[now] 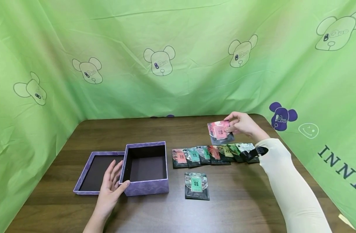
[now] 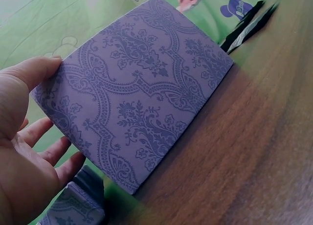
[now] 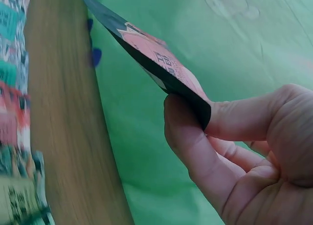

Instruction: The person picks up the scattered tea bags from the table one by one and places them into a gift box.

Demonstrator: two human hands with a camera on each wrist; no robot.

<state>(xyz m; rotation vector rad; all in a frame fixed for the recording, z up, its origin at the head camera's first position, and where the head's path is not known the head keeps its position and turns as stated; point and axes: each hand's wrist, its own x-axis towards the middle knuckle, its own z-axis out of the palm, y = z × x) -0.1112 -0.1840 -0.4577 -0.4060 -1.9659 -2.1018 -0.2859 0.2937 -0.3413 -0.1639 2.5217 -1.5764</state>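
A purple patterned box (image 1: 145, 168) stands open on the wooden table (image 1: 239, 207), its side filling the left wrist view (image 2: 142, 98). My left hand (image 1: 110, 186) rests with straight fingers against the box's left front corner, thumb (image 2: 34, 71) on the wall. The box lid (image 1: 93, 173) lies upside down just left of it. My right hand (image 1: 243, 124) holds a pink-labelled sachet (image 1: 220, 132) above the table's far right, pinched between thumb and fingers (image 3: 190, 146); the sachet (image 3: 156, 58) shows edge-on. A row of several sachets (image 1: 212, 154) lies below it.
One green-labelled sachet (image 1: 196, 185) lies alone in front of the row. A green cloth with bear prints (image 1: 160, 61) hangs close round the table on the back and both sides. The right forearm wears a cream sleeve (image 1: 288, 187) and a black wrist strap (image 1: 258, 151).
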